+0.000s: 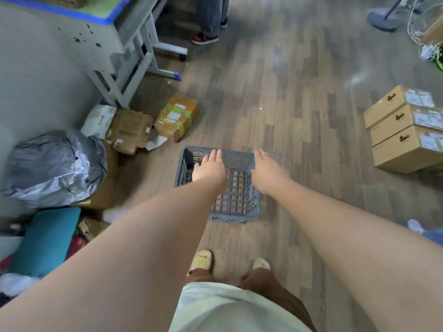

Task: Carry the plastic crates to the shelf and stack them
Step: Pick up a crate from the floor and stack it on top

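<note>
Head-camera view looks down on a grey plastic crate (236, 195) with slatted, perforated walls, standing upright on the wood-pattern floor (299, 97) just ahead of the person's sandalled feet. It looks empty, the floor showing through its grid bottom. Its long axis runs away from the person, near wall toward the feet, far wall toward the room.

Both arms reach forward and down over it. The left hand (209, 167) is released, fingers straight and together, palm down, over the crate's left half, its fingertips lying near the far rim. The right hand (267, 167) is likewise released, fingers extended, at the crate's right wall near the far corner. Neither grasps anything; whether either touches the plastic I cannot tell. The crate lies directly beneath and between the hands, so each is about equally close to its own side. My guess is that the coming grasp depends on each hand dropping to its own side wall and curling under the rim.

Further out, torn cardboard boxes (153, 125) and a grey plastic bag (55, 168) sit to the left beside a metal desk frame (134, 68); three stacked cartons (405, 130) stand to the right. No shelf is in sight.
</note>
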